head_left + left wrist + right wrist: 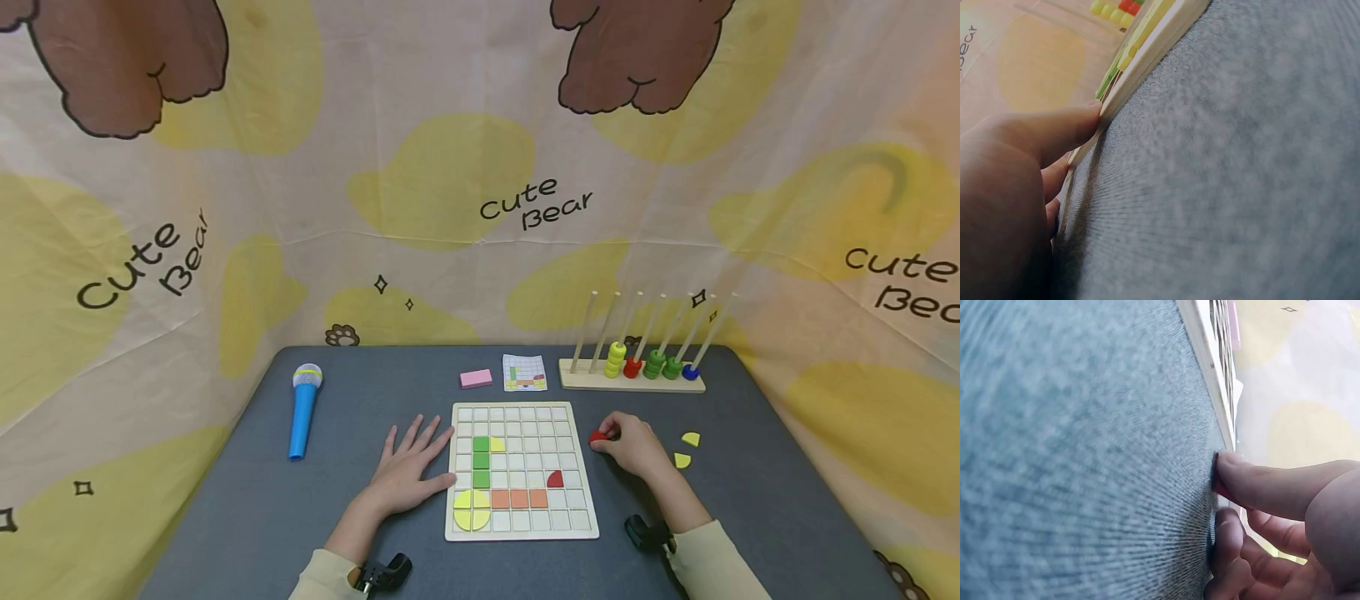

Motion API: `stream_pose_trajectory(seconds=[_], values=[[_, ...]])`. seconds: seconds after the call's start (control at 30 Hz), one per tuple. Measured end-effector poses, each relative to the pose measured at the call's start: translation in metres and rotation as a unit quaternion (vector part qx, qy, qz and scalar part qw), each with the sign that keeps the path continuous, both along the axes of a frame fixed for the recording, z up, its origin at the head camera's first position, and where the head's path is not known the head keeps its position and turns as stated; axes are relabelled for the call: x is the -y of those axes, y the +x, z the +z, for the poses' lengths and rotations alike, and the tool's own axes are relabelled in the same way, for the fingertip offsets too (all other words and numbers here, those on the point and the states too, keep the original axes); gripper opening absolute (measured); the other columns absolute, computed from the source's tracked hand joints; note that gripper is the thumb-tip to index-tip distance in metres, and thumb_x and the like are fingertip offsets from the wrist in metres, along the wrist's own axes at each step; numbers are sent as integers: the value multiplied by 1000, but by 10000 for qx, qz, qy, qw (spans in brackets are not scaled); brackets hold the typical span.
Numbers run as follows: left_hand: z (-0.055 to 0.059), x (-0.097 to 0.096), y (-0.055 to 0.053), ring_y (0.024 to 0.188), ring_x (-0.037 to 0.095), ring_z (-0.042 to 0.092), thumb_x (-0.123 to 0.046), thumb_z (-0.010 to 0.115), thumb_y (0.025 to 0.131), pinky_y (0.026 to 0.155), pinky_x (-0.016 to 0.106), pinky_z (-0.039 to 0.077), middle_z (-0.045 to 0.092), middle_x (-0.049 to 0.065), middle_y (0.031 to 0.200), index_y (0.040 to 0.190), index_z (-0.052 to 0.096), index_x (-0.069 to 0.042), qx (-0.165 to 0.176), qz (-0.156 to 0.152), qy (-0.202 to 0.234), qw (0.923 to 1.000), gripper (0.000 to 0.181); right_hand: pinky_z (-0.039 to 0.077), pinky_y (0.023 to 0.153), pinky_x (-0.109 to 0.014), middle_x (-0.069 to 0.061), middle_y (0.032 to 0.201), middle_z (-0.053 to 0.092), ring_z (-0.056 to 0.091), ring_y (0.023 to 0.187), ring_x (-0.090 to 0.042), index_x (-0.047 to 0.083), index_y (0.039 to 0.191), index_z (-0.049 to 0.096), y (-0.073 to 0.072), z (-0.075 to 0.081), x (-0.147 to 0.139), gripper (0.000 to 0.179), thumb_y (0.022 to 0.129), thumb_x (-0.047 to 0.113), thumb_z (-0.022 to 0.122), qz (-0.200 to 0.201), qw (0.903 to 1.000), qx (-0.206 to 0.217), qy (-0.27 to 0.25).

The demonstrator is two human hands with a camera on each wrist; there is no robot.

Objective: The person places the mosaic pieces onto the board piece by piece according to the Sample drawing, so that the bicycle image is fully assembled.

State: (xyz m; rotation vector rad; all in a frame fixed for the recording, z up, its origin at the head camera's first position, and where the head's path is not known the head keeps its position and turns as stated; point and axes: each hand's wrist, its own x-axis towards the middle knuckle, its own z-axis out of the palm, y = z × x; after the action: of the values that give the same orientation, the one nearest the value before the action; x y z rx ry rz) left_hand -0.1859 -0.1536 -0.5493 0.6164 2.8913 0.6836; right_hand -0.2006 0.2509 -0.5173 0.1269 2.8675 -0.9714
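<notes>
In the head view a white wooden grid board (517, 459) lies on the table. It bears green squares (481, 461), orange squares (519, 499), yellow quarter-round pieces forming a circle (472, 510), a single yellow piece (497, 444) and a red quarter-round piece (555, 479). My left hand (408, 475) rests with fingers spread, its thumb (1082, 122) touching the board's left edge. Just right of the board, my right hand (628, 443) pinches a small red piece (597, 436) between thumb and fingers, close over the tabletop. Most of that piece is hidden by the fingers.
Two yellow quarter-round pieces (682, 460) lie right of my right hand. Behind the board are a pink block (476, 379), a pattern card (525, 372) and a peg stand (632, 379) with coloured beads. A blue toy microphone (302, 412) lies at the left.
</notes>
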Motion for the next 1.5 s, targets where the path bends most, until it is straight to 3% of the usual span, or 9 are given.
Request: stream_pose_trajectory(seconds=[0.27,0.53,0.93,1.23,1.5], values=[[0,0,0,158,31,6,-70,52,92,120,66,-4,22,-1,169,160,30,-32,44,-6,-110,9999,81,40,64,-31,-5,81,60,52,75,-20,7,93,67,2,3,-2,20,87,20,81,44,9997,-121,-191],[1,0,0,158,32,7,-70,52,92,120,67,-3,22,0,169,160,31,-31,61,35,-173,9998,81,48,62,-29,-2,82,66,55,72,-19,11,96,72,8,19,1,18,89,25,79,128,9978,-526,-377],[0,0,0,158,33,7,-71,52,92,120,67,-3,22,0,169,160,32,-31,43,48,-173,9998,81,48,60,-28,1,80,67,54,71,-18,15,95,76,21,40,20,12,87,23,81,383,9964,-331,-679],[0,0,0,158,31,4,-71,50,92,120,66,-5,21,-1,169,160,30,-32,83,37,-221,9997,81,48,59,-24,3,78,67,55,70,-17,15,93,76,25,32,20,12,86,23,82,948,9897,-274,-1034],[-2,1,0,158,30,5,-72,50,92,120,66,-5,21,-1,169,160,29,-33,74,28,-210,9997,81,48,62,-24,7,79,69,56,72,-15,21,91,78,22,21,19,5,88,25,80,1579,9829,-29,-947]])
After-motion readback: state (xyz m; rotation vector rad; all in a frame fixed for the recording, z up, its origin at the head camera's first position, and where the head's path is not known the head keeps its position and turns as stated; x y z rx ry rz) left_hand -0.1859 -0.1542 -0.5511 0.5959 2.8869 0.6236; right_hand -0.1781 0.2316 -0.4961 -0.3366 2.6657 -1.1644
